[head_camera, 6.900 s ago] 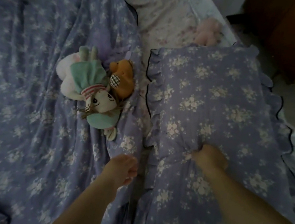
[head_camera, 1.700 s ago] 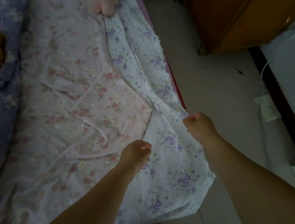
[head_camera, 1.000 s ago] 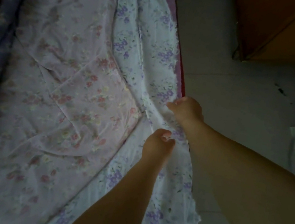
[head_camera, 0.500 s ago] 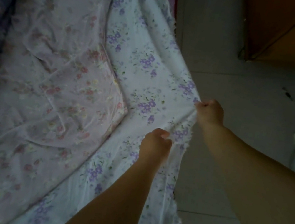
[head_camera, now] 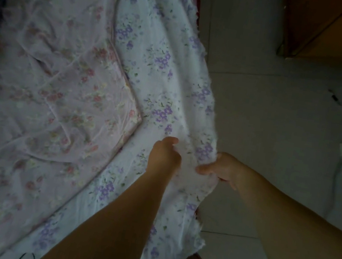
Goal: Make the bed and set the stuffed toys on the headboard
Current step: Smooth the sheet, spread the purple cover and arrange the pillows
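We look down from head height at the side of a bed in dim light. Both of our hands meet at the overhanging edge of a white sheet with purple flowers [head_camera: 163,87], which runs as a long band from the top of the view down toward us, following the mattress edge.

Our left hand [head_camera: 164,154] sits on top of the sheet, fingers curled and bunching the cloth. Just to its right, nearly touching it, our right hand [head_camera: 223,167] pinches the sheet's frayed outer edge between thumb and curled fingers, out over the tiled floor [head_camera: 267,127].

The relation that matters – the sheet's long axis runs away from us, and its loose edge lies on the floor side of both hands. So any tightening pull, we judge, goes outward and toward us, with the right hand nearer that free edge.

To the left lies a pink floral cover [head_camera: 59,88], creased, its corner pointing at our left hand. A wooden cabinet [head_camera: 332,27] stands top right. No stuffed toys are in view – that step is not yet done.
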The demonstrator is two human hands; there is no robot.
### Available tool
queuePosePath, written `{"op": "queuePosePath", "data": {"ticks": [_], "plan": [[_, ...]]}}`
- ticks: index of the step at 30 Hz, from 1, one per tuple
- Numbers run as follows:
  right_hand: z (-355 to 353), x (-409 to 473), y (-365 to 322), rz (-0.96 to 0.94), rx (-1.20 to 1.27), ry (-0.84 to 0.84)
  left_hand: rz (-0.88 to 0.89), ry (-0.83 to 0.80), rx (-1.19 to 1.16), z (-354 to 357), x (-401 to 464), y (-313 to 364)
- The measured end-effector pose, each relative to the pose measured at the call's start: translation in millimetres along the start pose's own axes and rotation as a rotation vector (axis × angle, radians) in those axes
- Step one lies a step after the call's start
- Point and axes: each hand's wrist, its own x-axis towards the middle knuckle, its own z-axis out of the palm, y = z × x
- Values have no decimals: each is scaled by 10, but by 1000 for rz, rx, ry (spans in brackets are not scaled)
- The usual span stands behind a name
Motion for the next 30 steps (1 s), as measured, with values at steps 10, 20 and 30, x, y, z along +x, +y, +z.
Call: {"op": "queuePosePath", "data": {"ticks": [10,20,30], "plan": [[207,-372,281,81,8,-205,-16,-32,39,-21,-41,-30],[95,-522,704,132,-240,-290,-19,-93,33,-13,-195,-121],[329,-636,1226,186,-605,-162,46,-163,81,40,-422,-465]]}}
